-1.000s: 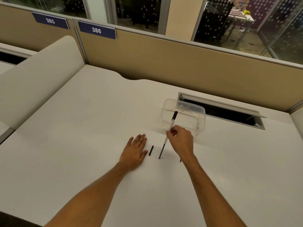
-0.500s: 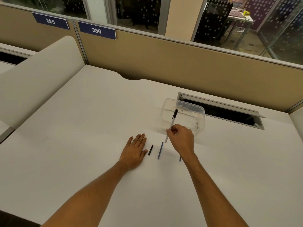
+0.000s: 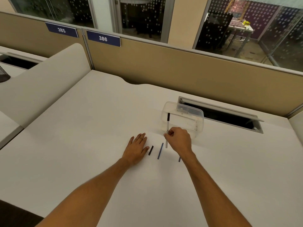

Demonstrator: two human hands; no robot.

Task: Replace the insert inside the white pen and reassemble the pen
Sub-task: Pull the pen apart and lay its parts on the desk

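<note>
— Head view, what's the left arm doing?
— I've got the left hand [image 3: 137, 148] lying flat, palm down on the white desk [image 3: 82, 136], fingers straight and together, gripping nothing. A short black cap [image 3: 150, 150] lies just right of it.
— And the right?
— Right hand [image 3: 179, 140] raised, fingers curled, pinching the white pen [image 3: 167, 128] near its middle, black end pointing far. A blue insert [image 3: 160, 151] lies on the desk between cap and pen. The clear container [image 3: 195, 112] sits just beyond.

A white desk [image 3: 82, 128] meets tan partitions [image 3: 180, 68] below dotted glass walls [image 3: 262, 22].
</note>
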